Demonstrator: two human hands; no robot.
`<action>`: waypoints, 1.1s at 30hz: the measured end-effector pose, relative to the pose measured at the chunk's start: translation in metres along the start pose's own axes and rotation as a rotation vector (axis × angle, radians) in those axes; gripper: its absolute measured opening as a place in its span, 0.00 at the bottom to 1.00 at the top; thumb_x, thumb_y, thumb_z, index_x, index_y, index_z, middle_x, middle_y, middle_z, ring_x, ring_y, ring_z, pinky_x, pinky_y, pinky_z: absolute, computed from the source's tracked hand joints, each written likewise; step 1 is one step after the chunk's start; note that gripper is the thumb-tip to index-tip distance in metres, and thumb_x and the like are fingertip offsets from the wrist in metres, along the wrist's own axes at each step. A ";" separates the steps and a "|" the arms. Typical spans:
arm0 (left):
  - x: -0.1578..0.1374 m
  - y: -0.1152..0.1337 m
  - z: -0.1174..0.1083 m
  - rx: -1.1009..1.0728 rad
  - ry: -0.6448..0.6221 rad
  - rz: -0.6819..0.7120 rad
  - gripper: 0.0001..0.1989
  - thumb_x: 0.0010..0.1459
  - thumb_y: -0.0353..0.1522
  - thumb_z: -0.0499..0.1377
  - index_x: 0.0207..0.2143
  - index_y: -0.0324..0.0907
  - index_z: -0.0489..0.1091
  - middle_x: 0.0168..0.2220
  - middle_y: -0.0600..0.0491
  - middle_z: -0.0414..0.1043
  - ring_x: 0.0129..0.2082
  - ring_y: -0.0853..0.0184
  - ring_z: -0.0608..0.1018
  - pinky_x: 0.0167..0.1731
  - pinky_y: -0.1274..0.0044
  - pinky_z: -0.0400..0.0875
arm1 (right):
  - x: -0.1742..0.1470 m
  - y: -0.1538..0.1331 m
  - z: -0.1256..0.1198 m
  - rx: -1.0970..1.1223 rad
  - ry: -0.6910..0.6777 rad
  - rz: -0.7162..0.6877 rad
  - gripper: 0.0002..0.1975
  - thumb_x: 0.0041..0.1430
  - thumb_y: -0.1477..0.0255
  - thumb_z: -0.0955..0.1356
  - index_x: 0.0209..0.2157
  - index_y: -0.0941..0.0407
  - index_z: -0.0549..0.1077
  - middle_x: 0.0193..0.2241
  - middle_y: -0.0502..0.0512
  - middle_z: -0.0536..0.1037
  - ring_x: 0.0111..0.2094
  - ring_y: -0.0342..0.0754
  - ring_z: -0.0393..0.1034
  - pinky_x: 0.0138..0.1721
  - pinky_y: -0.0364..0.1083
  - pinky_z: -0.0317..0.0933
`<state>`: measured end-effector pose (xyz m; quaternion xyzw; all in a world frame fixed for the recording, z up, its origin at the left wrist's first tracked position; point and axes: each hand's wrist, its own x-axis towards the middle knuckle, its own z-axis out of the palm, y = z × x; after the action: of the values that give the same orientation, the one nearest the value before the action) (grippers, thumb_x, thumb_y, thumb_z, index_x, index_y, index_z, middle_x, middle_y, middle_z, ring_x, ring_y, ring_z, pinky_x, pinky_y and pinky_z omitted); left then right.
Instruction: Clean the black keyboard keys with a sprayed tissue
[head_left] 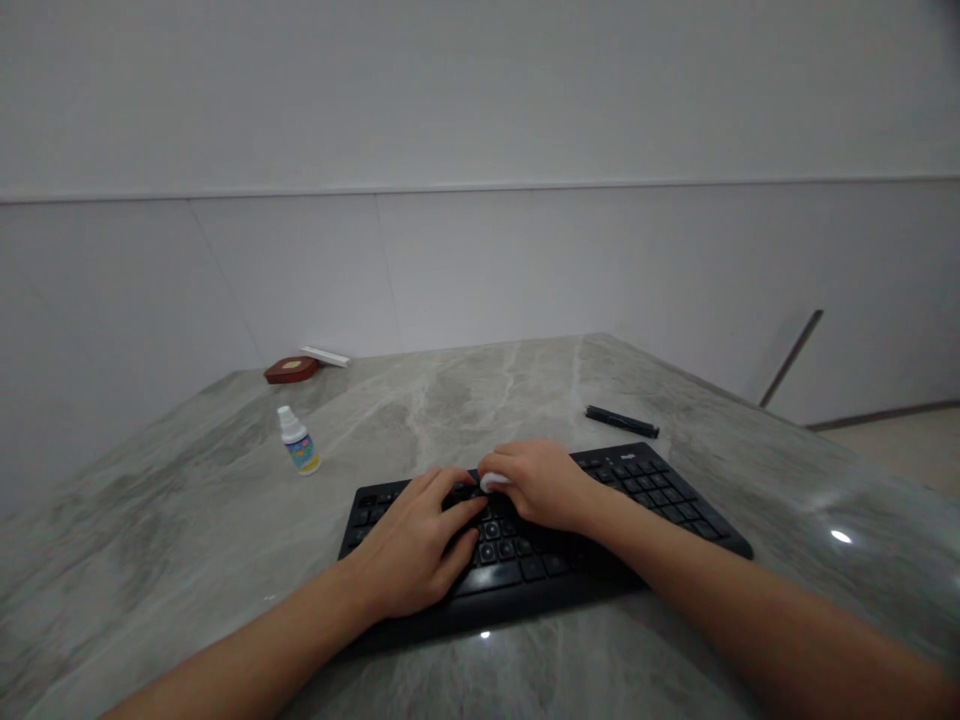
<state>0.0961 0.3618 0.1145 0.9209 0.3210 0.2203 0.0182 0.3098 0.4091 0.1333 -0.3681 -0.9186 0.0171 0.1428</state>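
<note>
A black keyboard [517, 575] lies flat on the table before me, turned slightly so its right end sits lower. My left hand [420, 545] rests over its left half, fingers apart and touching the keys. Beside it, near the middle of the upper key rows, my right hand [544, 487] is closed on a small white wad [493, 482], perhaps cotton or tissue. The wad is down at the keys, close to the left fingertips. Both hands and the right forearm hide many of the keys.
A small white bottle [301, 445] with a colourful label stands left of the keyboard. Behind its right end lies a black pen-like object [622, 421]. Farther back are a reddish-brown case [292, 371] and a flat white piece [325, 356]. The marbled table [465, 400] reaches the wall.
</note>
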 end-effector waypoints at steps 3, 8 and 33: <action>0.000 0.001 -0.001 -0.006 -0.012 -0.006 0.15 0.63 0.28 0.54 0.52 0.40 0.70 0.53 0.43 0.66 0.51 0.56 0.70 0.52 0.61 0.70 | 0.003 0.000 0.002 -0.005 -0.015 -0.032 0.10 0.63 0.75 0.65 0.42 0.54 0.76 0.38 0.54 0.79 0.36 0.48 0.71 0.34 0.45 0.53; 0.000 0.000 -0.001 0.008 -0.001 -0.007 0.17 0.63 0.28 0.54 0.54 0.40 0.70 0.52 0.43 0.66 0.50 0.56 0.71 0.51 0.61 0.70 | 0.001 0.007 -0.005 -0.034 -0.052 -0.003 0.10 0.61 0.75 0.66 0.42 0.53 0.76 0.38 0.54 0.80 0.35 0.48 0.72 0.33 0.45 0.53; -0.002 -0.001 0.001 0.007 0.011 -0.007 0.17 0.63 0.28 0.54 0.54 0.40 0.70 0.50 0.43 0.67 0.50 0.56 0.71 0.51 0.61 0.71 | -0.009 0.012 -0.020 -0.104 -0.123 -0.048 0.07 0.56 0.75 0.66 0.34 0.55 0.77 0.32 0.56 0.80 0.33 0.49 0.71 0.31 0.45 0.51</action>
<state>0.0943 0.3615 0.1128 0.9187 0.3250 0.2241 0.0138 0.3296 0.4100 0.1483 -0.3510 -0.9339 -0.0115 0.0673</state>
